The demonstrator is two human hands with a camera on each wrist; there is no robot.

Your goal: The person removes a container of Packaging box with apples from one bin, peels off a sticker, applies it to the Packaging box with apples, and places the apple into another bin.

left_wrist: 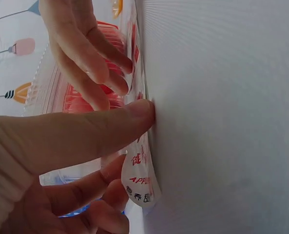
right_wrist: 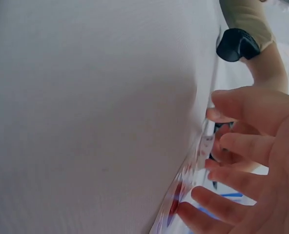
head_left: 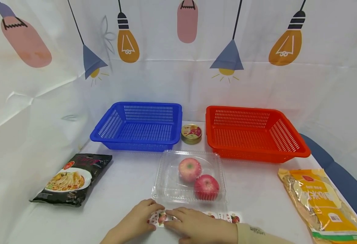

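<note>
A strip of white labels (head_left: 160,218) printed with red apples and lettering lies along the front of the white table. My left hand (head_left: 138,218) holds its left end, thumb at the near edge and fingers at the far edge. In the left wrist view that end of the strip (left_wrist: 140,180) bows up between thumb and fingers. Just to the right, my right hand (head_left: 198,225) is over the strip with spread, relaxed fingers (right_wrist: 242,146), their tips close to it. Behind the hands stands a clear plastic clamshell box (head_left: 166,179) with two red apples (head_left: 206,187) inside.
A blue basket (head_left: 138,145) and a red basket (head_left: 257,154) stand at the back, with a round tin (head_left: 192,134) between them. At left lies a black noodle packet (head_left: 71,179); at right, a yellow food bag (head_left: 324,203).
</note>
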